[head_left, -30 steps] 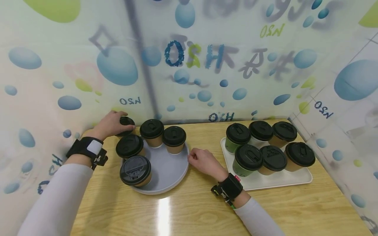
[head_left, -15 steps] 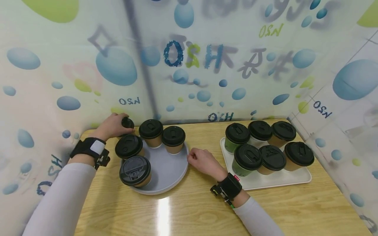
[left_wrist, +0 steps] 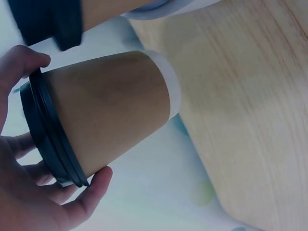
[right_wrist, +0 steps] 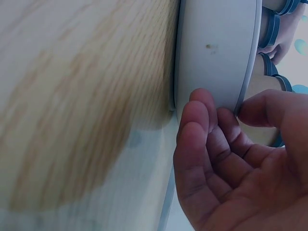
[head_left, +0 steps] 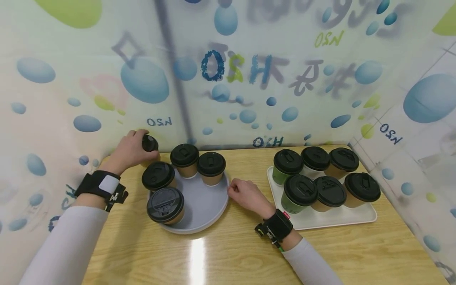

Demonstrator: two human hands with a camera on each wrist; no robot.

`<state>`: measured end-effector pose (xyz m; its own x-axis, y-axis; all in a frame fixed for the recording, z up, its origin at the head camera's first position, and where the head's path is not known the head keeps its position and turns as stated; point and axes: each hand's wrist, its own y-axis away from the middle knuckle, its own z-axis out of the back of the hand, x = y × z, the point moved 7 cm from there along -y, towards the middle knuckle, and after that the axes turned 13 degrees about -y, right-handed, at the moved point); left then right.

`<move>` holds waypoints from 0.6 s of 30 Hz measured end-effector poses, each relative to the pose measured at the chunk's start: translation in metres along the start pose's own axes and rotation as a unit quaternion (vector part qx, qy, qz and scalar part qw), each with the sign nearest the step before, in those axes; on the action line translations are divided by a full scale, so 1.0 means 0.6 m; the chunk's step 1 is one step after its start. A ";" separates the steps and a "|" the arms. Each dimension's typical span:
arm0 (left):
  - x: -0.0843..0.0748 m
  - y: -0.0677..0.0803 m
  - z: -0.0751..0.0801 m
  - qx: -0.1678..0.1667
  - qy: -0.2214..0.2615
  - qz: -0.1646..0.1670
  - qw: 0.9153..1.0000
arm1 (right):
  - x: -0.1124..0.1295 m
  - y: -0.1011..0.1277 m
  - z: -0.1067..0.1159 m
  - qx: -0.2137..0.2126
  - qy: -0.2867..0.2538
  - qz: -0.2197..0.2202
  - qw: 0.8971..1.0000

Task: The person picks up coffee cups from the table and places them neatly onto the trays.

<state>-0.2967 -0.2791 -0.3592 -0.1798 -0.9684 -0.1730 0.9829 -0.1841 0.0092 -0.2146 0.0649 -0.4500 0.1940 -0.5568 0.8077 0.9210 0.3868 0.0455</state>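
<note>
My left hand (head_left: 130,150) grips a brown paper coffee cup (left_wrist: 108,106) by its black lid, behind the left side of a round grey tray (head_left: 203,209). In the left wrist view the thumb and fingers wrap the lid, and the cup's white base is off the wooden table. Several similar lidded cups (head_left: 184,160) stand along the tray's left and back. At the tray's right edge, my right hand (head_left: 251,198) pinches the rim between thumb and index finger, as the right wrist view shows; its other fingers (right_wrist: 192,149) curl against the outer wall.
To the right, a white rectangular tray (head_left: 338,217) carries several lidded cups, some green (head_left: 298,194), some brown (head_left: 328,192), one white. A patterned backdrop (head_left: 228,114) rises right behind the wooden table (head_left: 235,249).
The left hand has shifted the gripped cup slightly up and to the left, away from the cups on the round tray. The right hand stays at the tray's rim.
</note>
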 end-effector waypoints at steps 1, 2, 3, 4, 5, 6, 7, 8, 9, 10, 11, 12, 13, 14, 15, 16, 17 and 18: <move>-0.001 0.004 0.006 -0.007 0.003 0.002 1.000 | -0.001 0.000 0.000 -0.001 0.001 0.000 1.000; -0.002 0.009 0.012 -0.013 0.007 0.004 1.000 | -0.001 0.000 0.000 -0.002 0.002 0.000 1.000; -0.003 0.014 0.017 -0.019 0.010 0.007 1.000 | -0.002 0.000 0.000 -0.003 0.003 0.000 1.000; -0.004 0.018 0.023 -0.025 0.010 0.008 1.000 | -0.002 0.000 0.000 -0.004 0.003 0.001 1.000; -0.004 0.023 0.029 -0.030 0.011 0.010 0.999 | -0.003 -0.001 0.000 -0.005 0.004 0.001 1.000; -0.005 0.027 0.034 -0.035 0.011 0.011 0.999 | -0.003 -0.001 0.000 -0.006 0.004 0.001 1.000; -0.006 0.032 0.040 -0.040 0.011 0.011 0.999 | -0.003 -0.001 0.000 -0.006 0.004 0.001 1.000; -0.007 0.036 0.046 -0.046 0.010 0.010 0.999 | -0.003 -0.001 0.000 -0.007 0.004 0.001 1.000; -0.007 0.041 0.052 -0.053 0.010 0.010 0.999 | -0.002 -0.001 0.000 -0.007 0.003 0.001 1.000; -0.009 0.046 0.058 -0.059 0.010 0.009 0.998 | -0.001 0.000 0.000 -0.006 0.003 0.002 1.000; -0.010 0.050 0.064 -0.066 0.009 0.007 0.998 | -0.001 0.000 0.000 -0.006 0.003 0.003 1.000; -0.012 0.054 0.070 -0.073 0.008 0.005 0.997 | 0.000 0.000 0.000 -0.006 0.004 0.003 1.000; -0.015 0.058 0.076 -0.079 0.006 0.004 0.997 | 0.000 0.000 0.000 -0.006 0.004 0.005 1.000; -0.017 0.061 0.081 -0.085 0.005 0.002 0.996 | 0.001 0.000 0.000 -0.005 0.005 0.006 1.000; -0.020 0.064 0.086 -0.090 0.004 0.000 0.996 | 0.001 -0.001 0.000 -0.006 0.005 0.007 1.000; -0.023 0.067 0.091 -0.095 0.002 -0.001 0.996 | 0.000 -0.001 0.000 -0.006 0.006 0.007 1.000; -0.025 0.070 0.096 -0.099 0.001 -0.004 0.995 | 0.000 -0.001 -0.001 -0.005 0.006 0.008 1.000; -0.029 0.073 0.101 -0.103 0.001 -0.005 0.995 | 0.001 -0.001 -0.001 -0.005 0.006 0.007 1.000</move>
<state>-0.2532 -0.2806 -0.2962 -0.1895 -0.9663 -0.1745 0.9685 -0.1546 -0.1952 -0.2150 0.0641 -0.4501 0.2121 -0.5605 0.8005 0.9211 0.3883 0.0278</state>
